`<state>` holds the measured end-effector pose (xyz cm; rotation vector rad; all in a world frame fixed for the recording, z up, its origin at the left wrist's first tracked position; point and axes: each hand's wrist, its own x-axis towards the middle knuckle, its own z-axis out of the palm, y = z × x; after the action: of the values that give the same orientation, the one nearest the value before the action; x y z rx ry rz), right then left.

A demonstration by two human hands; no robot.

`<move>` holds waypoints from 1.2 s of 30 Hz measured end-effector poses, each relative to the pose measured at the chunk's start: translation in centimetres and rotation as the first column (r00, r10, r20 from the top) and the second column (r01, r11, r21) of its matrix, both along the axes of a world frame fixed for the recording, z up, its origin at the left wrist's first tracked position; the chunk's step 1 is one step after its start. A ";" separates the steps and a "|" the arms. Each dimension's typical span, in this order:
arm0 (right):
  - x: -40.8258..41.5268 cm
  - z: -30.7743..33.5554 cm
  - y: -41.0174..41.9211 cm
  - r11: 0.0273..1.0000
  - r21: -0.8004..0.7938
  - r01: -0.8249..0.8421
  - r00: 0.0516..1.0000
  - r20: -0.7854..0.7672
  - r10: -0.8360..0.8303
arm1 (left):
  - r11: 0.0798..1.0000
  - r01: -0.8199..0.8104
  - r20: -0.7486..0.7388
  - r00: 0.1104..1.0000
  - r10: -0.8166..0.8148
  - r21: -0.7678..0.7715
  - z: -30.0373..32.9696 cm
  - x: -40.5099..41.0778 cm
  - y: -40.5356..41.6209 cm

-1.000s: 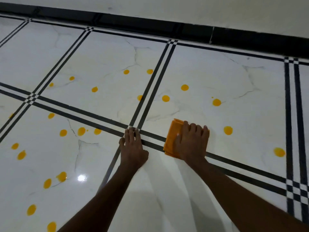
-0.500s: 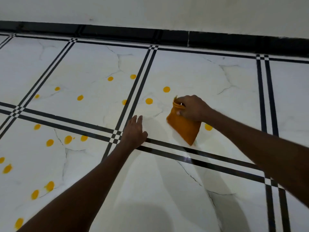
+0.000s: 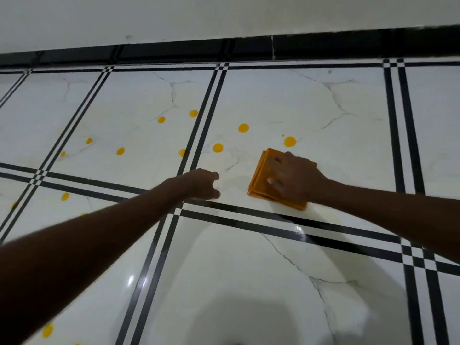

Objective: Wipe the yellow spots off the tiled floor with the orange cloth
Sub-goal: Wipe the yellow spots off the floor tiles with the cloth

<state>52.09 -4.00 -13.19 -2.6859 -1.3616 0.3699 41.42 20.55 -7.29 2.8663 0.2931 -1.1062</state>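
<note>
My right hand (image 3: 296,179) presses flat on the folded orange cloth (image 3: 260,181), which lies on a white marble tile of the tiled floor (image 3: 273,100). A yellow spot (image 3: 289,141) sits just beyond the cloth, with two more spots (image 3: 243,128) (image 3: 217,147) to its left. My left hand (image 3: 202,183) hovers or rests beside the cloth's left, fingers curled, holding nothing. Several more yellow spots (image 3: 120,151) dot the tiles further left.
Black double stripes (image 3: 206,115) divide the tiles. A black skirting (image 3: 249,49) runs along the white wall at the far edge. More yellow spots (image 3: 47,329) lie near my left forearm at the lower left.
My right hand has laid the cloth flat again after lifting it bunched half a second ago. The spot that lay right of the cloth no longer shows. The view has shifted right and closer.
</note>
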 end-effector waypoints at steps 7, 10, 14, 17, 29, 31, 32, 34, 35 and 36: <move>-1.8 -7.6 -1.4 0.985 -0.064 0.159 0.987 0.040 -0.156 | 0.964 -0.265 0.249 0.935 0.252 0.018 -9.6 -4.5 -5.3; -5.6 -8.2 -1.9 0.972 -0.003 0.237 0.969 0.078 -0.236 | 0.957 -0.287 0.368 0.895 0.252 0.042 -11.5 -6.2 -6.7; -3.7 -8.4 -3.1 0.997 0.015 0.082 0.992 0.099 -0.083 | 0.968 -0.242 0.394 0.898 0.196 0.069 -11.2 -5.9 -7.2; -0.2 -8.4 -6.1 0.932 0.017 0.361 0.930 0.067 -0.361 | 0.987 -0.154 0.412 0.903 0.121 0.047 -10.7 -4.8 -8.8; -3.6 -9.0 -7.4 0.923 0.061 0.381 0.915 0.120 -0.385 | 0.998 0.060 0.395 0.917 -0.057 0.005 -12.0 -1.6 -13.5; -1.1 -9.0 -9.4 0.892 0.078 0.445 0.886 0.106 -0.452 | 0.998 0.065 0.403 0.913 -0.059 -0.001 -11.9 -1.4 -13.3; -0.4 -9.1 -11.0 0.857 0.091 0.507 0.852 0.101 -0.514 | 0.998 0.067 0.403 0.913 -0.059 -0.006 -11.9 -1.2 -13.3; 0.0 -9.3 -15.0 0.777 0.105 0.620 0.771 0.101 -0.629 | 0.997 0.077 0.401 0.913 -0.072 0.004 -11.6 -1.1 -13.1; -0.6 -9.1 -16.6 0.729 0.109 0.676 0.724 0.091 -0.684 | 0.997 0.074 0.400 0.914 -0.072 0.010 -11.3 -0.9 -13.1; -1.7 -8.9 -17.5 0.674 0.116 0.729 0.667 0.096 -0.739 | 0.998 0.068 0.397 0.915 -0.068 0.013 -11.3 -0.9 -13.2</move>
<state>50.37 -21.46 -22.13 -2.9399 -0.1808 0.0438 40.50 7.38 -18.55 3.0271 0.1690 -0.5015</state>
